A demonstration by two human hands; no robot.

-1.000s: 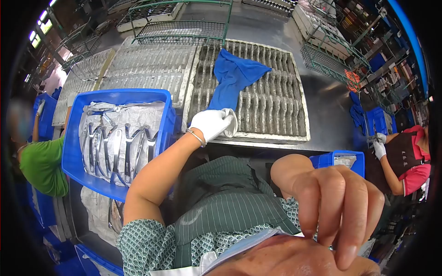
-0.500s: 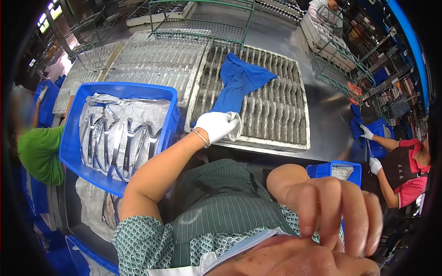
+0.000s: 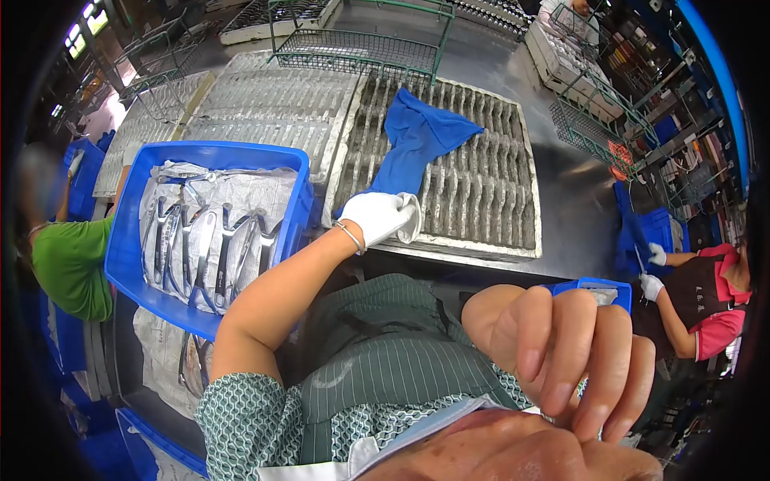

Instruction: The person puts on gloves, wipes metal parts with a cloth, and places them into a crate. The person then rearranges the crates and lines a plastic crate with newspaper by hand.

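My left hand [image 3: 377,218], in a white glove, is closed on a limp white glove [image 3: 411,220] at the front edge of the grey ribbed tray [image 3: 481,188]. A crumpled blue cloth [image 3: 421,136] lies across the tray, its lower end reaching my left hand. Bare and close to the camera, my right hand [image 3: 573,357] is raised beside my face with loosely bent fingers, slightly apart. Nothing shows in it; its thumb is hidden. Left of my gloved hand, a blue bin [image 3: 297,216] holds several shiny metal parts [image 3: 220,256] on pale lining.
Pale ribbed trays [image 3: 265,120] extend leftward. Green wire baskets [image 3: 357,52] stand behind and at right. A person in green [image 3: 72,264] is at left; another in a pink shirt [image 3: 714,333] works at right beside blue bins. A third person [image 3: 573,20] is at the far back.
My right hand's fingers have shifted and loosened slightly near my face. My left hand keeps its hold on the white glove. The view has shifted a little, and the right co-worker's hands have moved.
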